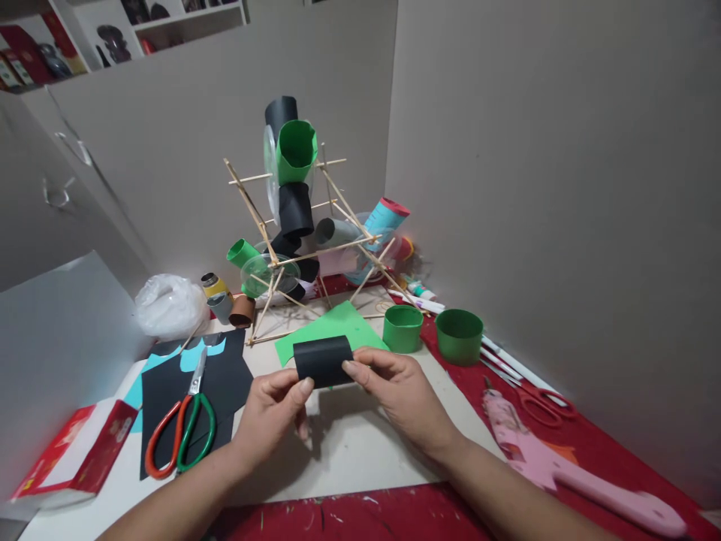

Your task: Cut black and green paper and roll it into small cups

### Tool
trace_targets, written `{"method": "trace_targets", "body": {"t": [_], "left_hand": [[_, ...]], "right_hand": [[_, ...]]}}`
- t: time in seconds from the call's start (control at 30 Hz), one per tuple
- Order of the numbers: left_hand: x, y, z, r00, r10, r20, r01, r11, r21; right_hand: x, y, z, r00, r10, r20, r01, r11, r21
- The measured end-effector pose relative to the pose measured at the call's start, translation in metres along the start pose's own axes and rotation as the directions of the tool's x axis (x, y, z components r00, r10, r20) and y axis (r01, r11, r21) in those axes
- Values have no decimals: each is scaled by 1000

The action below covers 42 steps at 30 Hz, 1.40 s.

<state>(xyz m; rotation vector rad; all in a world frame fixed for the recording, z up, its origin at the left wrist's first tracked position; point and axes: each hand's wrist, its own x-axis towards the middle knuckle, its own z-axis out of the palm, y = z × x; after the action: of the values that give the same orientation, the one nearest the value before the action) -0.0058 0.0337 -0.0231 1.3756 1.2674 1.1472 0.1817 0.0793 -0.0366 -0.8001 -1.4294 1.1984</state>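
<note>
A curved piece of black paper [322,362], rolled like a tube lying sideways, is held up above the white board [338,466]. My left hand [276,409] pinches its left end between thumb and fingers. At the right end, my right hand [402,391] grips it the same way. Just behind the roll lies a sheet of green paper [332,330]. Two green paper rings, a smaller one [402,330] and a wider one [459,338], stand beyond my right hand. Whether the roll's edges are joined is hidden.
Scissors with red and green handles [194,406] lie on black paper [239,379] at left. A stick frame [315,255] carrying paper tubes stands behind. At right are a pink glue gun [563,466] and red scissors [544,406]. A red box [79,451] sits at left.
</note>
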Motion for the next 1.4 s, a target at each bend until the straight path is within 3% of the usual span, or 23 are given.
{"method": "trace_targets", "body": {"t": [0.17, 0.43, 0.63, 0.87, 1.0, 1.1, 1.27, 1.4], "left_hand": [[5, -3, -5, 1000, -23, -1, 23, 986, -168], [-1, -1, -3, 1000, 19, -20, -20, 999, -27], [1, -6, -4, 1000, 0, 24, 2, 997, -81], [-3, -5, 0, 999, 51, 5, -51, 998, 40], [-1, -4, -3, 997, -1, 78, 6, 997, -71], [2, -4, -6, 997, -38, 74, 48, 988, -144], [-3, -2, 1, 1000, -11, -6, 11, 999, -50], [-3, -3, 0, 1000, -11, 23, 13, 997, -77]], "right_hand": [[-1, 2, 1, 997, -63, 47, 65, 997, -32], [-2, 5, 1, 998, -67, 18, 67, 998, -12], [-3, 4, 2, 989, -141, 40, 144, 986, -87], [-1, 4, 3, 993, -111, -29, 110, 994, -28], [-2, 3, 1, 985, -174, -2, 173, 982, -75], [-3, 5, 2, 982, -184, 45, 187, 977, -98], [-2, 9, 3, 995, -96, 3, 96, 994, -55], [-2, 6, 1, 987, -160, 11, 160, 985, -70]]}}
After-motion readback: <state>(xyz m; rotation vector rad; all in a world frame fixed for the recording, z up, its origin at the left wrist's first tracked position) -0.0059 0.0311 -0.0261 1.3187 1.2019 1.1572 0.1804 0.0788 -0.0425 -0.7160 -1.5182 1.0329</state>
